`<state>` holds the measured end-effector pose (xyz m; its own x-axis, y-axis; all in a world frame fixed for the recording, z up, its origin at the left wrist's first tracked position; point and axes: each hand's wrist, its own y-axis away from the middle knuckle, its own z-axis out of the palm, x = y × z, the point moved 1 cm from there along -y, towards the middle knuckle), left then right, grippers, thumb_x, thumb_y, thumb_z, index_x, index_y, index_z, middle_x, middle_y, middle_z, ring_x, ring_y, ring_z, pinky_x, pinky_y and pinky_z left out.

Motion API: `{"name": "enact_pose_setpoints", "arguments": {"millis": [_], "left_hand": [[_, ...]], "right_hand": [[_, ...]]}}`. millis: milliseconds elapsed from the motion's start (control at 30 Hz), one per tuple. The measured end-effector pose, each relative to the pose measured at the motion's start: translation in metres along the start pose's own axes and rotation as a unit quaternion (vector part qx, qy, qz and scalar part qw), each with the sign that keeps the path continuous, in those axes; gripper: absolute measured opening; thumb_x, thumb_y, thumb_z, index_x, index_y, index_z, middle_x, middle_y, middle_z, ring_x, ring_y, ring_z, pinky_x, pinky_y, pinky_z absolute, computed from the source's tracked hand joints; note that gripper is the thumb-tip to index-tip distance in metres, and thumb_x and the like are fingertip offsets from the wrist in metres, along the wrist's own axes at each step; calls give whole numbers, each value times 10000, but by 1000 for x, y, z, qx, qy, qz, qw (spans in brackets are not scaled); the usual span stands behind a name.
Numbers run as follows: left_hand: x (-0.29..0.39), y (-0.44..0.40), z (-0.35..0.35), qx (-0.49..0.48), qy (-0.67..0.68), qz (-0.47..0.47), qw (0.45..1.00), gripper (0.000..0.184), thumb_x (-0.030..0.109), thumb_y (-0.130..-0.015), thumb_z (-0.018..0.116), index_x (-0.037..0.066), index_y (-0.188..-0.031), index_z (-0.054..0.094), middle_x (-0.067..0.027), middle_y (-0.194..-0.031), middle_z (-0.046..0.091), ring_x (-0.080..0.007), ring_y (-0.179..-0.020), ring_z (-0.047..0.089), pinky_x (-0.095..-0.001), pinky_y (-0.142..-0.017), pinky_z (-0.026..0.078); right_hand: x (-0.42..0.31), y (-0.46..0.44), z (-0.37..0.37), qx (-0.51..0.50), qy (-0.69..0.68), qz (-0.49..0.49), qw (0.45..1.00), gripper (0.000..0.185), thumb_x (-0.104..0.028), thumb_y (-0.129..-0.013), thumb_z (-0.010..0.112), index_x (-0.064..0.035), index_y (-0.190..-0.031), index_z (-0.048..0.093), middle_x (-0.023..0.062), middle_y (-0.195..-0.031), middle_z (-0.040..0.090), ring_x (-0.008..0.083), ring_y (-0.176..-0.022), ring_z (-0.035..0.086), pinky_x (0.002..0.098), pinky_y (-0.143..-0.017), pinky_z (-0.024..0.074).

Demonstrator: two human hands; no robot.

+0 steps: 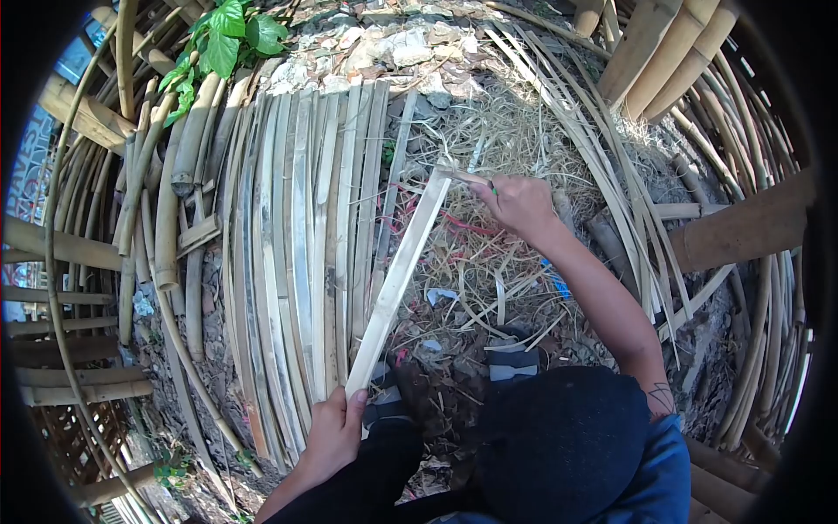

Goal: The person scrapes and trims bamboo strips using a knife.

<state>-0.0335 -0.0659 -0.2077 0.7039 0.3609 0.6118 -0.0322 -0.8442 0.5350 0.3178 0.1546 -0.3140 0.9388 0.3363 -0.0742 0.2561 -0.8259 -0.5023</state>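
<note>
Lettering is borne by a blue-and-white banner [19, 179], seen below and to the left of the green-leaved plant [229, 35] and partly screened by bamboo poles [70, 244]. The large dark letters are turned sideways and run upward; "AV" can be made out, while the letters on either side cannot be read with certainty, being bent by the lens and partly covered

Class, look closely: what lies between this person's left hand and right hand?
In the head view, a long pale strip runs from the left hand to the tool in the right hand.
</note>
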Motion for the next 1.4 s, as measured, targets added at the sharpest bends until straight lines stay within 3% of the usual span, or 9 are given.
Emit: {"name": "enact_pose_setpoints", "arguments": {"millis": [167,233,333,400,533,633,1033,1200,1400], "left_hand": [[-2,-1,-4,-14,-18,-17,1000,428,295,-1055,509,-59,-817,545,-160,-535,549,-272,-461,565,-412,-479,424],[-13,8,-5,-3,-25,34,999,424,289,-1055,510,-59,-815,547,-155,-530,549,-268,-462,572,-408,-472,420],[-22,9,-11,28,-20,60,998,422,283,-1053,513,-58,-807,546,-148,-525,550,-263,-460,575,-403,-462,417],[-15,6,-13,26,-21,27,999,421,278,-1050,518,-57,-796,542,-143,-522,552,-265,-456,576,-403,-456,417],[-11,-2,-5,32,-6,14,999,418,273,-1044,530,-53,-783,530,-160,-526,554,-281,-457,584,-408,-463,429],[-10,1,-7,49,-19,55,997,421,277,-1039,543,-54,-779,525,-176,-533,556,-301,-467,597,-418,-468,435],[-15,6,-6,18,-35,48,998,422,270,-1029,566,-50,-761,503,-181,-530,551,-310,-464,594,-418,-458,430],[-11,5,-6,18,-24,21,999,423,271,-1029,565,-48,-758,506,-179,-521,546,-304,-456,591,-426,-453,422],[-10,4,-8,25,-71,27,997,420,263,-1024,565,-51,-752,507,-201,-522,544,-360,-470,593,-443,-464,427]], "right_hand": [[13,-8,2,-67,24,81,994,660,-564,-1012,432,-45,-670,656,168,-550,623,332,-509,659,462,-471,506],[72,-13,3,-113,25,339,934,698,-560,-1025,387,-13,-706,679,224,-616,644,396,-642,687,513,-625,540],[88,-12,-42,-45,39,372,926,721,-560,-1031,365,12,-737,690,270,-665,643,433,-714,676,540,-704,513],[49,-13,-70,7,-94,399,912,721,-560,-1031,368,15,-730,684,257,-615,614,425,-647,652,529,-642,486],[-51,12,-65,-19,-215,139,967,604,-497,-1008,496,-16,-674,640,179,-509,551,369,-461,584,466,-479,450],[-117,24,-66,-62,-301,-9,952,561,-474,-979,566,-42,-625,618,128,-476,550,292,-416,586,423,-416,455],[-72,18,-27,-25,-149,-29,988,604,-553,-954,570,-63,-604,609,88,-473,554,246,-392,583,386,-360,438],[-48,6,-29,9,-75,-104,992,613,-577,-957,551,-82,-598,589,74,-464,551,217,-389,582,362,-364,440],[-19,8,-10,-41,-15,-53,998,671,-604,-991,455,-65,-633,628,111,-525,607,271,-457,633,398,-420,482]]}}
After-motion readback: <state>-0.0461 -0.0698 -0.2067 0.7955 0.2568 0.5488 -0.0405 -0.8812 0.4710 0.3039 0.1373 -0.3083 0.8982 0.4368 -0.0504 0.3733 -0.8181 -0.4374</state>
